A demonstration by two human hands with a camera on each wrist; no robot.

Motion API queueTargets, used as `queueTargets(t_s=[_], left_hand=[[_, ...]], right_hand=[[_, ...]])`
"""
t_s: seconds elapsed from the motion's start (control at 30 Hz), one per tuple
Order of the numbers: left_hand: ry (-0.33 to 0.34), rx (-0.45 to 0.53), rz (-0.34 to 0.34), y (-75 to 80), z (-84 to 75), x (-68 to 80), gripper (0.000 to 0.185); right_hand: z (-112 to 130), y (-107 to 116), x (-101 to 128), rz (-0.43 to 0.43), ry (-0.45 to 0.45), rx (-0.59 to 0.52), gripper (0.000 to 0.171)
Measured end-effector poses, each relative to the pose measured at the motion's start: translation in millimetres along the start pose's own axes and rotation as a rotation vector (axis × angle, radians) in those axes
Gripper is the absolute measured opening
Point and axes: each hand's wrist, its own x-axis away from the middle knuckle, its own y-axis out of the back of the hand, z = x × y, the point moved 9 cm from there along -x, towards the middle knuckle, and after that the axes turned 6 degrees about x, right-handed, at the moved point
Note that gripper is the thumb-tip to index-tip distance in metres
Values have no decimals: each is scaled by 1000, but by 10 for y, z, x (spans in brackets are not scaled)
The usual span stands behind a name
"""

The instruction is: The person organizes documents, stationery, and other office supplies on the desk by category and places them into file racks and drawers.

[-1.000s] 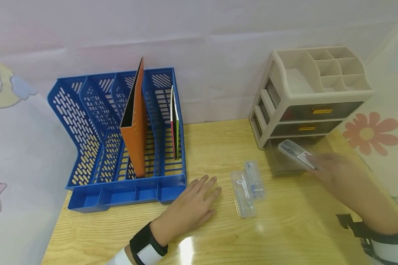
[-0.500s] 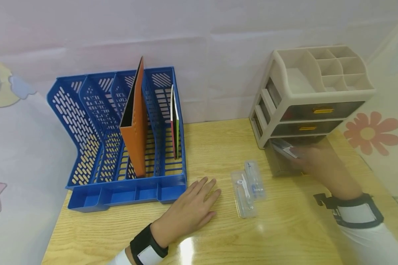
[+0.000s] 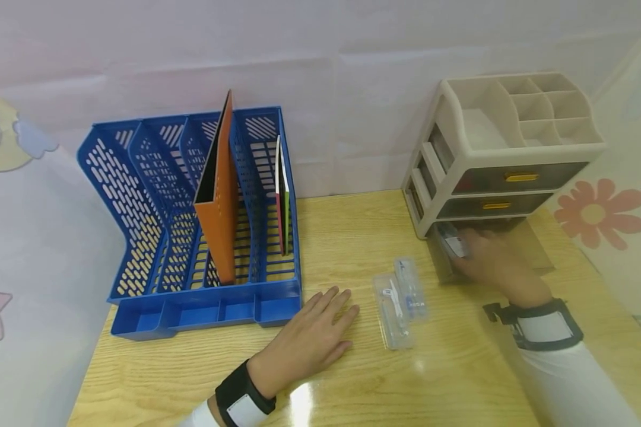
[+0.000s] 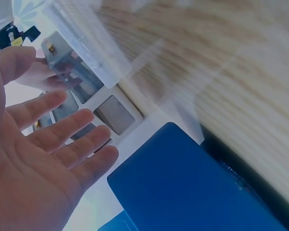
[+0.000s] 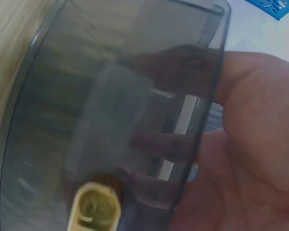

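Note:
My right hand (image 3: 491, 261) reaches into the pulled-out bottom drawer (image 3: 536, 252) and grips a clear plastic case (image 3: 455, 245) with a white label. In the right wrist view the thumb and fingers of that hand (image 5: 265, 106) go over the rim of the smoky drawer front (image 5: 43, 125), partly seen through it. My left hand (image 3: 312, 335) rests palm down on the table, fingers spread and holding nothing. To its right lie two clear slim cases: one (image 3: 392, 314) with a white item inside, the other (image 3: 410, 287) with blue marks.
The beige drawer unit (image 3: 451, 148) stands at the back right, its two upper drawers shut and its top divided into compartments. At left, a blue file rack (image 3: 203, 305) holds an orange binder (image 3: 216, 231) and thin booklets (image 3: 281, 207). A pale wall cloth (image 3: 331, 107) hangs behind.
My right hand has moved left and inward, carrying the case from above the bottom drawer down into it. The left hand has stayed nearly still; the two cases on the table have not moved.

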Motion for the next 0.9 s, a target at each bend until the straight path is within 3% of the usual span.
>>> queueTargets(t_s=[0.13,0.37,0.57,0.67,0.73,0.83,0.9], left_hand=[[4,13,-4,-18,-6,-6,59],[19,13,1,-52,0,-16,58],[22,4,-5,-32,-4,-33,58],[26,13,-10,2,5,-53,58],[33,17,-11,21,19,-71,58],[48,22,-10,37,42,-102,58],[57,29,-9,40,52,-129,58]], right_hand=[[-45,-81,-50,103,-34,-7,75],[-77,-195,-76,242,-85,-92,61],[-26,-219,-87,246,-31,-172,69],[-8,-138,-30,192,-33,-156,68],[33,-26,43,109,-37,-120,64],[149,183,203,-46,-40,-66,53],[290,346,318,-199,7,-60,46]])
